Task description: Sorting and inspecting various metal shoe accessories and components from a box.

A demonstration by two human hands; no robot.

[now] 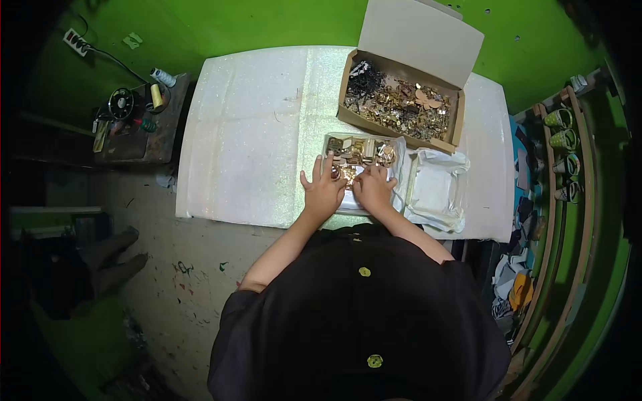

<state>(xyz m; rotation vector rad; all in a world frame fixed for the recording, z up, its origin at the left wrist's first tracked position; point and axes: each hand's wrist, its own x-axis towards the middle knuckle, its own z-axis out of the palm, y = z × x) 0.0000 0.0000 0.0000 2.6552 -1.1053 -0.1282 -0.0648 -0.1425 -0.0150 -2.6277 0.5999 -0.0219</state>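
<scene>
A shallow white compartment tray point(360, 202) lies near the table's front edge, with small gold-coloured metal pieces point(348, 175) sorted in its sections. Over its left side rests my left hand point(324, 191), fingers spread, thumb side close to the gold pieces. My right hand point(375, 190) is over the tray's right part, its fingers bent and tips drawn together among the pieces; whatever they pinch is too small to make out. Behind the tray stands an open cardboard box point(394, 136) full of mixed metal fittings point(408, 110), with a dark tangle point(364, 79) in its left corner.
A second white tray point(435, 187) wrapped in clear plastic sits to the right. The table point(241, 134) has a pale sparkly cover. At left, a small dark stand point(137, 144) bears thread spools point(158, 96). A wooden rack point(550, 174) holds shoes along the right wall.
</scene>
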